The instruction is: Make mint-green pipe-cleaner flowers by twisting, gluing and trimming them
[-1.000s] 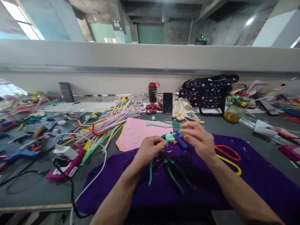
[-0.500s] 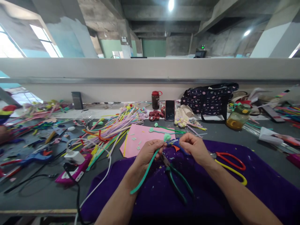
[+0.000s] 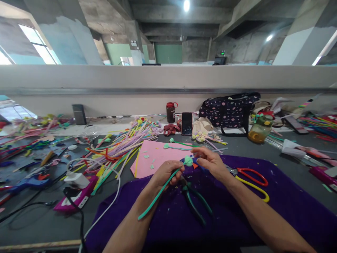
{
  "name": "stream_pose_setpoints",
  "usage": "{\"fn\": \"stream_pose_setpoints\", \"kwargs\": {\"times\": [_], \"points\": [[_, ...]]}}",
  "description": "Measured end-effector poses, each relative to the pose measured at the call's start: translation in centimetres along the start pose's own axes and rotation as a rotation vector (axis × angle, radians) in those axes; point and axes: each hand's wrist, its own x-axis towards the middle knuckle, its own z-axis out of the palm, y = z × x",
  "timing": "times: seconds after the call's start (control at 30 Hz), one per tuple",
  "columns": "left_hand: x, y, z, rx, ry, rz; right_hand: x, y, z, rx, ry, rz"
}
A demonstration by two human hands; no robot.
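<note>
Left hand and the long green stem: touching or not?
Touching: the head view shows the left hand gripping the green stem just below its flower head.

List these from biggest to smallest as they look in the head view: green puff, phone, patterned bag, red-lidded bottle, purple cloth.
1. Purple cloth
2. Patterned bag
3. Phone and red-lidded bottle: too alike to rank
4. Green puff

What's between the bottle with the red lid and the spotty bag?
The head view shows a phone, flanked by a dark red bundle and beige cloth.
</note>
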Motion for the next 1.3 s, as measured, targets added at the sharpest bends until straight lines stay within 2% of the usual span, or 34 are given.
{"fn": "stream_pose_setpoints", "kwargs": {"times": [0.1, 0.2, 0.43, 0.77, 0.9, 1.03, 1.1, 1.17, 1.3], "points": [[-0.1, 0.0, 0.2, 0.080, -0.011, -0.019, -0.1, -0.3, -0.2, -0.143, -0.119, -0.133], [-0.2, 0.1, 0.4, 0.130, -0.036, -0.035, -0.4, -0.3, 0.3, -0.231, -0.180, -0.185], [-0.1, -0.1, 0.3, 0.140, -0.062, 0.019, -0.6, 0.1, 1.0, -0.294, -0.130, -0.214], [-0.1, -0.3, 0.3, 0.098, -0.064, 0.021, -0.7, 0.1, 1.0, -0.316, -0.101, -0.240], [0.0, -0.4, 0.2, 0.049, -0.037, 0.039, -0.8, 0.0, 0.7, -0.156, -0.075, -0.164], [0.1, -0.1, 0.2, -0.066, 0.044, 0.080, -0.5, 0.4, 0.3, 0.131, 0.157, 0.036], [0.1, 0.0, 0.1, -0.131, 0.064, 0.107, -0.2, 0.8, 0.2, 0.190, 0.203, 0.157], [0.0, 0.1, -0.1, -0.177, 0.061, 0.119, 0.0, 1.1, 0.2, 0.179, 0.160, 0.223], [-0.1, 0.2, -0.2, -0.221, 0.045, 0.113, -0.2, 1.0, 0.6, 0.130, 0.051, 0.231]]}}
